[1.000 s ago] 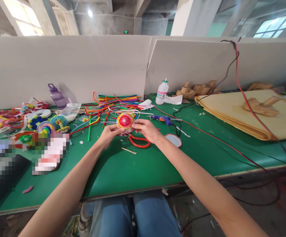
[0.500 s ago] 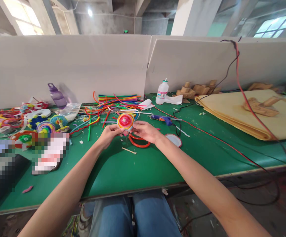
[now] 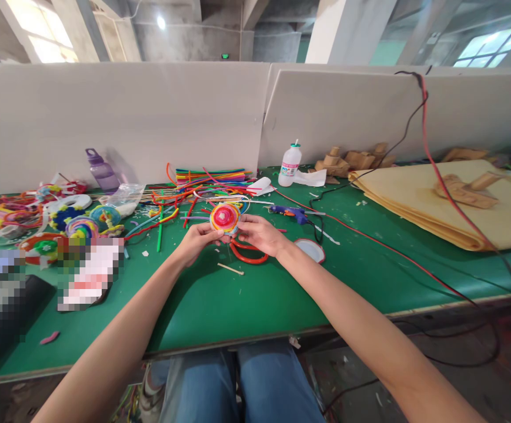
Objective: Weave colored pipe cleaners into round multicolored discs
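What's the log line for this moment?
left hand: holds spiral disc | right hand: holds spiral disc | above green table

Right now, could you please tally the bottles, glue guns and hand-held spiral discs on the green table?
Bottles: 2, a purple plastic bottle and a white plastic bottle
Blue glue gun: 1
Red-and-yellow spiral disc, in both hands: 1
Total: 4

A craft workshop in a bare industrial hall. A long green desk (image 3: pixel 246 299) runs beside white partition boards (image 3: pixel 149 117), under concrete beams and high windows. The desk carries loose coloured pipe cleaners (image 3: pixel 209 176), finished coiled pieces (image 3: pixel 81 226), a glue gun (image 3: pixel 294 215), a glue bottle (image 3: pixel 289 164), cardboard scraps (image 3: pixel 352 160), tan sheets (image 3: pixel 458 211) and trailing cables (image 3: pixel 431 158).
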Available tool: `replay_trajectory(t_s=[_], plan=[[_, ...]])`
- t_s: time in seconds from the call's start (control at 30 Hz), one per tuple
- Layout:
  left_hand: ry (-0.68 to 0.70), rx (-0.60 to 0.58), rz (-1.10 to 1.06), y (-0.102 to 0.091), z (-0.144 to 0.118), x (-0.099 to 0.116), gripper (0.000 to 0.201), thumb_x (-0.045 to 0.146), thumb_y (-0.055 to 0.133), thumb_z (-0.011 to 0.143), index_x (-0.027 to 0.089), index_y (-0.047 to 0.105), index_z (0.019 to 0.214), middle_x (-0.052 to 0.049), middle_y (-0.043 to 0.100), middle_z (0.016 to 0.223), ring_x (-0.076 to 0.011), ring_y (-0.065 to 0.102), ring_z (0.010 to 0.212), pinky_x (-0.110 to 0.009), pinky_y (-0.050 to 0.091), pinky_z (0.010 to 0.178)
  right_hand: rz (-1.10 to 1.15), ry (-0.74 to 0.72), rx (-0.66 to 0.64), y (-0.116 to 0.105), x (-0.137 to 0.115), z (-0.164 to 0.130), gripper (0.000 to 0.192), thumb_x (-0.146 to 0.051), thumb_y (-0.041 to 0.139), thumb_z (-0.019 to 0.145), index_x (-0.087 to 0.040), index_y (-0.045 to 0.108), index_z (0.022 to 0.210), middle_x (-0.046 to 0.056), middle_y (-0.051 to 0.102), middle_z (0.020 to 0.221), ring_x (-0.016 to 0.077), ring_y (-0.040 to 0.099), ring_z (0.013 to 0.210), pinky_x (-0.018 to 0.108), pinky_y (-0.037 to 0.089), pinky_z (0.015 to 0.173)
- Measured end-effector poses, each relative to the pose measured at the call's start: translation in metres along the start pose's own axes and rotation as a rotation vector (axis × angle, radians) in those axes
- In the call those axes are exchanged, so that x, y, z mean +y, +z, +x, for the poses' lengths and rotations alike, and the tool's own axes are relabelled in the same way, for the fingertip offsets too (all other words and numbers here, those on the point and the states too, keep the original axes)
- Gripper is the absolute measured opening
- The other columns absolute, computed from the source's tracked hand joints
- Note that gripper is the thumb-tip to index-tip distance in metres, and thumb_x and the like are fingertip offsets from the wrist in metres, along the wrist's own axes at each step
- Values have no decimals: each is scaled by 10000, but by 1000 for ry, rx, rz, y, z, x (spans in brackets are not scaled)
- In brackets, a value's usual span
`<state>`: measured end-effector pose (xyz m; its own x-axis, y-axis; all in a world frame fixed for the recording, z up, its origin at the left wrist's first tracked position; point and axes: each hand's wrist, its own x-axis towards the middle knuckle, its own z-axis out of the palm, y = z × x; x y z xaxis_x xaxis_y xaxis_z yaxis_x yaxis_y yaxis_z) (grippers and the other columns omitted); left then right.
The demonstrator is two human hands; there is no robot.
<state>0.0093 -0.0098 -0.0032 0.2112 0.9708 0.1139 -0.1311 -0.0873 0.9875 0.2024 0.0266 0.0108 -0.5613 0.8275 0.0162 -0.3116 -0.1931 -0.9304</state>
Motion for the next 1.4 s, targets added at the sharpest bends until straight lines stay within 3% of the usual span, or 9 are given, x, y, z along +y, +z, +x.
replay_trajectory(t_s=[0.37, 0.7, 1.1, 1.4], plan=[[-25, -18, -21, -1, 0, 0, 329, 412, 786, 658, 146, 731, 844, -90, 737, 792, -187, 661, 737, -282, 479, 667, 124, 18, 36, 5, 0, 0, 218, -200, 771, 587, -177, 624, 747, -10, 631, 689, 119, 561, 676, 245, 385, 574], [-35, -36, -25, 0, 0, 0, 322, 397, 794, 649, 148, 731, 842, -86, 736, 771, -195, 665, 744, -284, 461, 662, 106, -9, -22, 6, 0, -1, 144, -169, 704, 602, -162, 609, 710, -10, 584, 665, 97, 487, 625, 229, 339, 521], [-39, -47, -34, 0, 0, 1, 333, 396, 795, 655, 143, 727, 861, -79, 734, 771, -177, 663, 744, -266, 472, 662, 81, -44, -65, 4, 1, 2, 166, -167, 746, 607, -153, 623, 717, -24, 562, 616, 72, 477, 563, 217, 339, 504], [-32, -45, -33, -1, 0, -1, 315, 394, 787, 664, 153, 731, 859, -73, 737, 768, -171, 662, 736, -266, 472, 666, 90, -80, -19, 3, 3, 2, 190, -130, 769, 592, -149, 623, 713, -41, 554, 602, 52, 467, 535, 211, 326, 501]])
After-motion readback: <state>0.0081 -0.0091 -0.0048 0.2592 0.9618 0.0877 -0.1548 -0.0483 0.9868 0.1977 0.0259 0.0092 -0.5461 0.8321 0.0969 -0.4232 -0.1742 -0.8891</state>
